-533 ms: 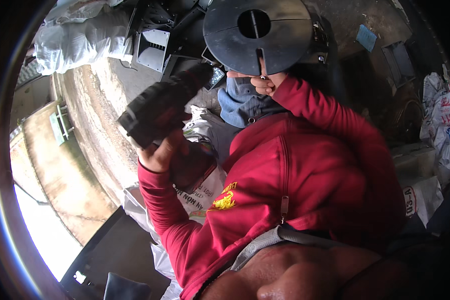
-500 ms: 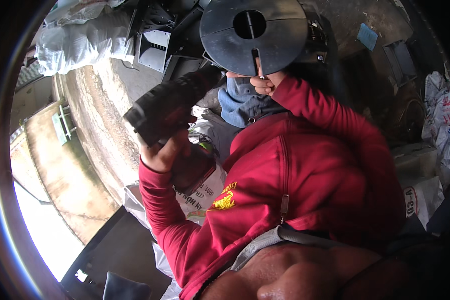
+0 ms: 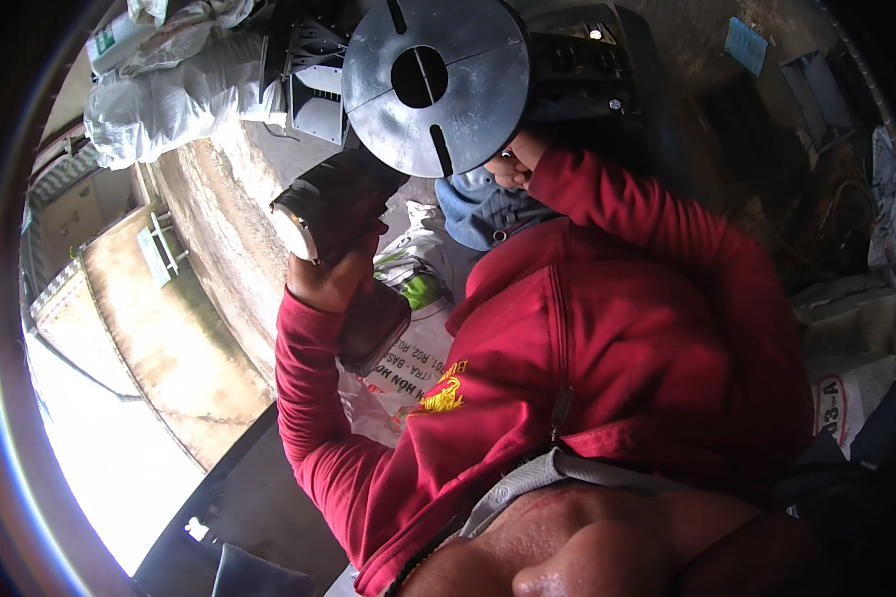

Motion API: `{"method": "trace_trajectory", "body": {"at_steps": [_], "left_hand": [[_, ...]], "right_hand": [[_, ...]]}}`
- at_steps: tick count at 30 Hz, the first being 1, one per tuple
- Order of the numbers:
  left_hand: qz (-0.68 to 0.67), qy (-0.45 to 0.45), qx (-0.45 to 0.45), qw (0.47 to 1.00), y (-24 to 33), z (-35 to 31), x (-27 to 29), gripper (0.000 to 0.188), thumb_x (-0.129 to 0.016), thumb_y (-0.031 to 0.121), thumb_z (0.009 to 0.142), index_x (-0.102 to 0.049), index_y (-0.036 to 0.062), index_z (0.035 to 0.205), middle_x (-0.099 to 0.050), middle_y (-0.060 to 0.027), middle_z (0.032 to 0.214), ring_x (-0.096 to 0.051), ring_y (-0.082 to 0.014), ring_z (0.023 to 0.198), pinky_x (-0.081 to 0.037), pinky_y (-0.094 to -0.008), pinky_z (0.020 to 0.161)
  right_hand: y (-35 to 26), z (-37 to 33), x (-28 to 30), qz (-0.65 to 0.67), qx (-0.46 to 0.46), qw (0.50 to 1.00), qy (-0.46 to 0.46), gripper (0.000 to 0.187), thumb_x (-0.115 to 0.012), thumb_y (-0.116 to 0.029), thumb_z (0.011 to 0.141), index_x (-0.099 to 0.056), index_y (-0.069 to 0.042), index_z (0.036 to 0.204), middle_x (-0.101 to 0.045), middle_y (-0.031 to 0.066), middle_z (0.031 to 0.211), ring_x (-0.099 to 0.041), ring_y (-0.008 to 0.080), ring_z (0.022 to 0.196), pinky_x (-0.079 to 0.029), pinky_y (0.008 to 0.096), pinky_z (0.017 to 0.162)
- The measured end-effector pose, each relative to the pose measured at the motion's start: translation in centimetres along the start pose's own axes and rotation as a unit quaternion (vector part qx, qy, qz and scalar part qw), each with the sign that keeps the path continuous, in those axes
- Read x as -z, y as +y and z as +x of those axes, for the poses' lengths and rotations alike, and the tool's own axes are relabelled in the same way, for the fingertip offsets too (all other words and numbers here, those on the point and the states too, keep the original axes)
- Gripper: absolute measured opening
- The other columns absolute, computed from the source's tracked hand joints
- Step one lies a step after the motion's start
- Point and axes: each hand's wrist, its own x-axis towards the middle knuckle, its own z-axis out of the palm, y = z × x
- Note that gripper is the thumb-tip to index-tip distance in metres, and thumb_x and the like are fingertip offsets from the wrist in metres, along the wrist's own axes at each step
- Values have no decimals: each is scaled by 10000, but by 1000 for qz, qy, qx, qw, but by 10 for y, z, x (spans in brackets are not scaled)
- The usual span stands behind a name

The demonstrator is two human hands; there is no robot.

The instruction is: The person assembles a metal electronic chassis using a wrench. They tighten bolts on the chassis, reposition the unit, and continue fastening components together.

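Note:
My left hand (image 3: 329,279) is wrapped round the handle of a dark cordless drill (image 3: 338,204). The drill's front end points up and right, to the lower left rim of a round grey metal disc (image 3: 478,99), which hides its tip. The disc has a central hole and slots running in from its edge. At the disc's lower right rim is my right hand (image 3: 511,171), its fingers curled and partly hidden by the disc. A tiny shiny spot shows at those fingers, too small to name.
Black metal parts (image 3: 319,50) crowd the far side, beside plastic-wrapped bundles (image 3: 169,99) at far left. A blue cloth (image 3: 483,211) lies below the disc. Printed white sacks (image 3: 423,363) sit by my left arm. A blue sheet (image 3: 745,46) lies on the floor at far right.
The disc has shifted left and turned, its slots now elsewhere. My right hand has moved slightly left with it. The drill has swung, with its back end now facing me more.

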Motion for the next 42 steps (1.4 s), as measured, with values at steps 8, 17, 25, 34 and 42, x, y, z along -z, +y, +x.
{"method": "trace_trajectory", "body": {"at_steps": [8, 17, 25, 34, 42], "left_hand": [[352, -36, -290, 889, 9, 22, 11, 326, -692, 23, 802, -632, 39, 1123, -677, -111, 1003, -644, -165, 829, -522, -313, 743], [206, -44, -43, 977, 7, 15, 9, 222, -655, 35, 802, -643, 45, 1023, -636, -47, 702, -528, -132, 443, -438, -300, 421], [171, -49, -40, 983, -29, 15, 17, 250, -626, 36, 819, -621, 35, 1069, -663, -52, 783, -519, -116, 458, -428, -291, 423], [51, -77, 103, 990, 19, 13, 45, 406, -609, 20, 822, -578, 49, 1226, -658, -76, 969, -573, -102, 599, -465, -273, 502], [270, -87, 3, 959, 37, 24, 86, 289, -635, 66, 829, -653, 73, 1117, -658, -96, 970, -640, -188, 773, -525, -329, 653]], "right_hand": [[6, 2, -3, 41, -1, 999, -10, 478, -541, -423, 906, -504, -39, 1190, -680, 150, 1091, -207, 42, 345, -210, 216, 322], [37, 33, 22, 122, -48, 990, -43, 433, -549, -449, 883, -571, -64, 1078, -672, 114, 720, -247, 63, 316, -170, 240, 319], [15, 8, 4, 41, -48, 998, 4, 550, -609, -478, 826, -382, -156, 442, -313, -17, 407, -199, 77, 323, -136, 269, 349], [-18, -82, 31, -336, 63, 925, -166, 382, -601, -288, 933, -627, -57, 1236, -689, 84, 891, -621, 133, 850, -485, 276, 790], [-213, -79, 32, -488, 201, 849, -18, 288, -580, -211, 926, -691, 25, 1048, -722, 104, 926, -666, 167, 914, -486, 294, 880]]}}
